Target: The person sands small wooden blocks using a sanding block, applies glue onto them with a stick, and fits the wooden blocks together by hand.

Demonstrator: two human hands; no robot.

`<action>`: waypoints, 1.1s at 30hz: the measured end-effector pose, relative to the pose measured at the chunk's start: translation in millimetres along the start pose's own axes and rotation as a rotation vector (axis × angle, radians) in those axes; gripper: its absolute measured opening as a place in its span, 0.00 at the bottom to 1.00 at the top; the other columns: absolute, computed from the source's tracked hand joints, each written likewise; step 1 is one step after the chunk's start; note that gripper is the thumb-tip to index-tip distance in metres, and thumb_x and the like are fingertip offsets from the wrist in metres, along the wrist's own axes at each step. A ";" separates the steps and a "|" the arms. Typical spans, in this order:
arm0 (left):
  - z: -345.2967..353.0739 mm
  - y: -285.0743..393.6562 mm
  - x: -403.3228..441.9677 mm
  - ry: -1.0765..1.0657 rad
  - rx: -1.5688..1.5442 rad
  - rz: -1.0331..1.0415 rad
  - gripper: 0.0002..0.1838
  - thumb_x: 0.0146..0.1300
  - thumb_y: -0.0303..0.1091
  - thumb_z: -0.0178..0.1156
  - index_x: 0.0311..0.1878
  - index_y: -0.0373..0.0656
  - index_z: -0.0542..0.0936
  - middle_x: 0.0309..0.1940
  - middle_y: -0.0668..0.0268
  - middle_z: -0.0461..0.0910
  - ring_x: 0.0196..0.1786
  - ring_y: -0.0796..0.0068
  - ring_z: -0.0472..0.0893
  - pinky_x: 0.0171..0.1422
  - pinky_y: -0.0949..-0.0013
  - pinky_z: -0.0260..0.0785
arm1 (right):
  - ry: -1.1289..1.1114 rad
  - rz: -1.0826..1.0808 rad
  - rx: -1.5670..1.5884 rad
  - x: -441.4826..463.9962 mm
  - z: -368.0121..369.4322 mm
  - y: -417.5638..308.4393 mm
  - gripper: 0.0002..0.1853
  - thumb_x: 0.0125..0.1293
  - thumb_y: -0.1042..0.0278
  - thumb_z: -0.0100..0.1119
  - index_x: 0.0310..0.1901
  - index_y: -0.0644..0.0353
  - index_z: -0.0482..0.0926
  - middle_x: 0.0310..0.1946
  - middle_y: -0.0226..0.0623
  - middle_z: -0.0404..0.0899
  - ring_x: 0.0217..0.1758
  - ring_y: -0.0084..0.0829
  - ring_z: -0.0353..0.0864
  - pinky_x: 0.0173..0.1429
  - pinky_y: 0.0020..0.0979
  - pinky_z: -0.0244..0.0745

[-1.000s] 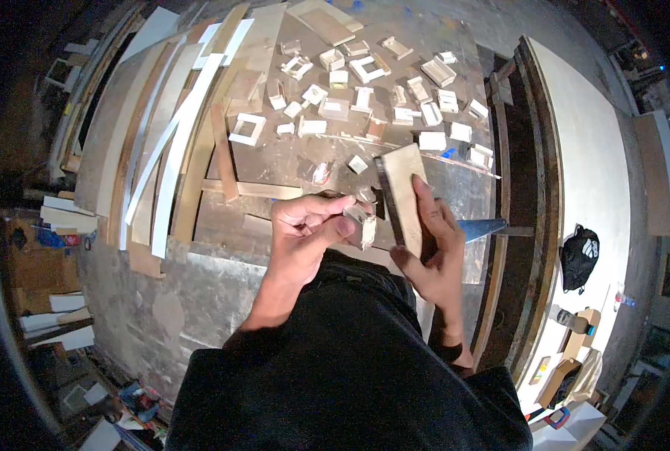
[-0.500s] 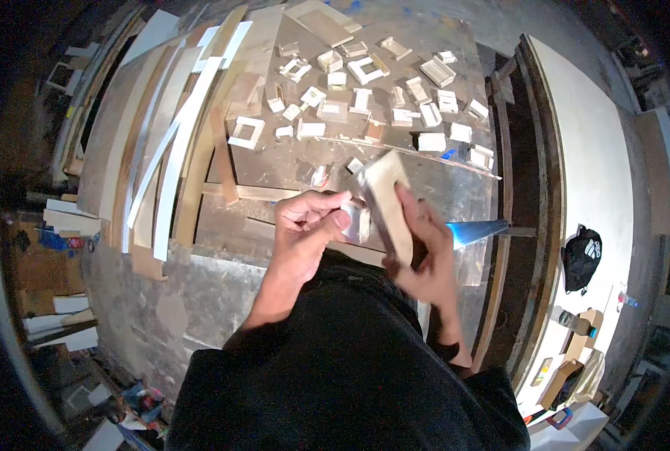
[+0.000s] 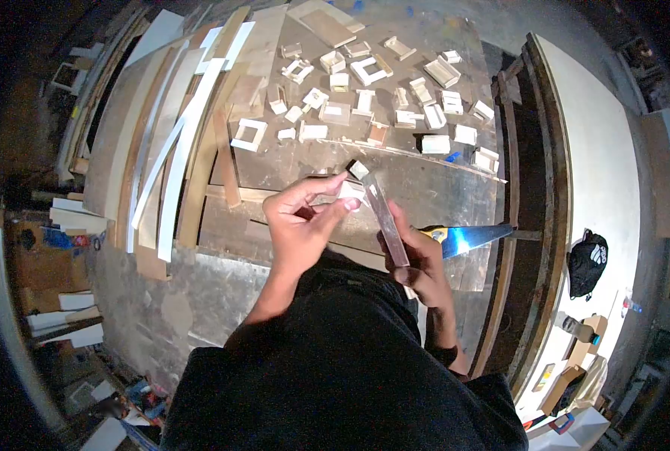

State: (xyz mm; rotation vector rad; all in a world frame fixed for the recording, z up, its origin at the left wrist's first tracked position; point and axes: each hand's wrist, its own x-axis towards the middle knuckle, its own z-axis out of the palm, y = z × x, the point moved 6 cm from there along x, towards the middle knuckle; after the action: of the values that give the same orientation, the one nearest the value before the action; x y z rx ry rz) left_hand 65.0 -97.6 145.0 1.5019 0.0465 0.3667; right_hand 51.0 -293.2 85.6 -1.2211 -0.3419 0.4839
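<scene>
Well to the left of the saw (image 3: 476,239), long white strips (image 3: 187,154) lie across boards. Nearer the saw, still on its left side, the left hand (image 3: 299,225) pinches a small pale piece (image 3: 349,192) between thumb and fingertips. A small cube (image 3: 358,170) lies on the table (image 3: 433,184) just past that pinch. Next comes a wooden block (image 3: 386,222), tilted narrow side up, its far end right beside the piece; whether the two touch cannot be told. The right hand (image 3: 419,267) is closed around the block's lower part, just left of the saw's handle.

With both things held in the air, good handling would seem to need a steady pinch, fingertips kept back from the block's face, and light, flat contact so the piece does not tip. Beyond the saw, small wooden pieces (image 3: 442,73) are scattered; to its right, a black bag (image 3: 588,263) rests on a pale board (image 3: 613,188).
</scene>
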 end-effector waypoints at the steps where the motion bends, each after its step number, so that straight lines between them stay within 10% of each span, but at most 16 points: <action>1: -0.3 1.6 1.3 -0.001 0.003 0.001 0.17 0.53 0.13 0.69 0.47 0.30 0.83 0.43 0.57 0.84 0.47 0.75 0.84 0.49 0.74 0.82 | -0.001 -0.023 -0.044 -2.7 -4.0 -1.3 0.48 0.47 0.57 0.69 0.72 0.63 0.63 0.74 0.48 0.62 0.66 0.34 0.73 0.68 0.31 0.64; 5: 10.7 0.5 -2.9 -0.123 0.017 -0.070 0.15 0.53 0.13 0.69 0.45 0.29 0.82 0.43 0.55 0.84 0.45 0.73 0.85 0.48 0.74 0.81 | 0.081 0.160 0.165 -2.7 -19.1 -0.3 0.45 0.47 0.67 0.66 0.72 0.59 0.65 0.73 0.48 0.62 0.77 0.38 0.60 0.78 0.36 0.49; 9: 17.2 1.8 -4.1 -0.178 0.048 0.042 0.17 0.54 0.14 0.69 0.49 0.30 0.80 0.44 0.54 0.84 0.46 0.71 0.85 0.49 0.72 0.82 | -0.037 -0.160 -0.041 5.0 -11.7 -16.9 0.47 0.45 0.75 0.66 0.72 0.54 0.65 0.73 0.50 0.62 0.77 0.45 0.60 0.78 0.42 0.50; 10: 14.5 1.6 -2.0 -0.134 0.008 0.017 0.17 0.55 0.14 0.68 0.49 0.30 0.80 0.44 0.54 0.84 0.46 0.71 0.85 0.49 0.72 0.82 | -0.013 -0.290 -0.192 7.1 -14.2 -19.1 0.46 0.46 0.66 0.67 0.72 0.58 0.65 0.69 0.48 0.68 0.61 0.37 0.70 0.64 0.36 0.62; 13: 7.8 4.8 1.6 -0.073 0.013 0.023 0.15 0.57 0.14 0.66 0.49 0.29 0.80 0.45 0.54 0.83 0.46 0.72 0.85 0.49 0.71 0.82 | -0.048 -0.333 -0.319 2.0 -17.3 -24.4 0.48 0.44 0.69 0.67 0.73 0.55 0.63 0.69 0.51 0.68 0.68 0.45 0.73 0.72 0.41 0.63; 16: 11.7 12.5 1.1 -0.108 0.024 0.092 0.15 0.57 0.13 0.67 0.48 0.28 0.80 0.44 0.54 0.83 0.47 0.71 0.84 0.50 0.70 0.82 | -0.031 0.117 0.179 2.5 -8.8 -6.2 0.48 0.52 0.35 0.63 0.65 0.68 0.68 0.49 0.49 0.80 0.28 0.28 0.80 0.30 0.27 0.74; 19: 11.8 9.8 -6.1 -0.114 -0.051 -0.003 0.16 0.55 0.13 0.67 0.48 0.28 0.80 0.45 0.53 0.83 0.47 0.70 0.85 0.50 0.69 0.83 | -0.141 0.067 0.373 5.2 2.6 -4.7 0.45 0.55 0.31 0.61 0.59 0.69 0.71 0.50 0.51 0.80 0.30 0.27 0.81 0.29 0.27 0.75; 25: 1.3 14.7 -2.2 -0.066 0.036 0.010 0.15 0.53 0.12 0.68 0.45 0.28 0.81 0.38 0.55 0.85 0.44 0.69 0.86 0.47 0.71 0.83 | -0.089 0.054 0.091 -1.8 5.3 5.2 0.45 0.51 0.54 0.68 0.72 0.56 0.64 0.74 0.43 0.62 0.66 0.39 0.72 0.67 0.36 0.65; 29: -10.4 16.1 -2.1 -0.032 0.140 0.032 0.16 0.51 0.14 0.71 0.44 0.28 0.81 0.38 0.55 0.85 0.43 0.72 0.86 0.46 0.71 0.83 | -0.072 -0.022 -0.103 -8.0 -10.8 7.7 0.45 0.47 0.56 0.66 0.72 0.54 0.66 0.72 0.42 0.66 0.56 0.34 0.77 0.59 0.34 0.71; 33: -3.4 18.2 -10.8 -0.054 0.141 0.141 0.14 0.49 0.15 0.73 0.41 0.32 0.83 0.38 0.56 0.86 0.42 0.74 0.86 0.45 0.73 0.82 | 0.051 0.033 0.075 -9.5 -16.8 -0.6 0.52 0.42 0.52 0.67 0.74 0.60 0.62 0.49 0.36 0.80 0.37 0.26 0.77 0.42 0.25 0.71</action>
State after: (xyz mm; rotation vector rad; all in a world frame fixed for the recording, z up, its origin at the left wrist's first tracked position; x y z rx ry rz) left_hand 50.1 -96.8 160.4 1.6589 -0.0786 0.4431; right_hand 51.5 -311.9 81.0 -1.1655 -0.2590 0.4889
